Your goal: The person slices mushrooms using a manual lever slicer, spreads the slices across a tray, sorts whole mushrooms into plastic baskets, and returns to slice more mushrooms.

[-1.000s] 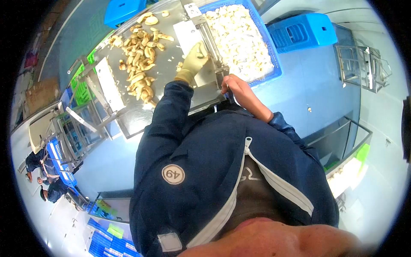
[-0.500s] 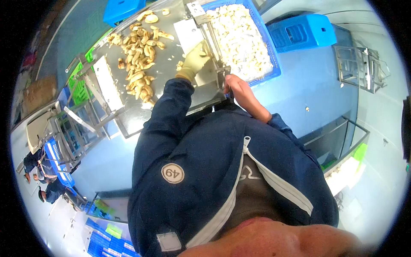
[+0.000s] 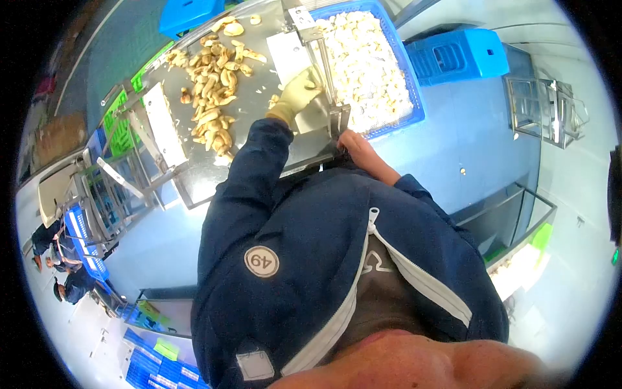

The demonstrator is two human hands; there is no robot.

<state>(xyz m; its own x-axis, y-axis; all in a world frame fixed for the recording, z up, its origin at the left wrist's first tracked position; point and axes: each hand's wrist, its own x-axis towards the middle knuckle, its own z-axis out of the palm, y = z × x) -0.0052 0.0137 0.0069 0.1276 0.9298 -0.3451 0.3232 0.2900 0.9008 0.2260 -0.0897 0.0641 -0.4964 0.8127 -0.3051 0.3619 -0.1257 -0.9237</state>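
Observation:
My left hand (image 3: 301, 94), in a pale yellow glove, has its fingers pinched together beside the metal blade bar (image 3: 326, 68) of a cutter; whatever lies between them is too small to make out. Bare, my right hand (image 3: 356, 148) is closed at the near end of the bar, round its handle, which is mostly hidden. A white board (image 3: 287, 55) lies under the far part of the bar. Left of my gloved hand, brownish-yellow curved pieces (image 3: 210, 94) are heaped on the metal table (image 3: 249, 104). Pale cut pieces (image 3: 363, 65) fill a blue basket (image 3: 416, 91) right of the bar.
A blue plastic stool (image 3: 453, 57) stands right of the basket. Another blue item (image 3: 188, 16) is beyond the table. Metal frames (image 3: 139, 139) and a green crate (image 3: 120, 129) are at the left. Other people (image 3: 74, 285) are far off at the lower left.
My right hand has moved slightly down and toward my body, and the near end of the blade bar has shifted with it. My left hand has barely moved.

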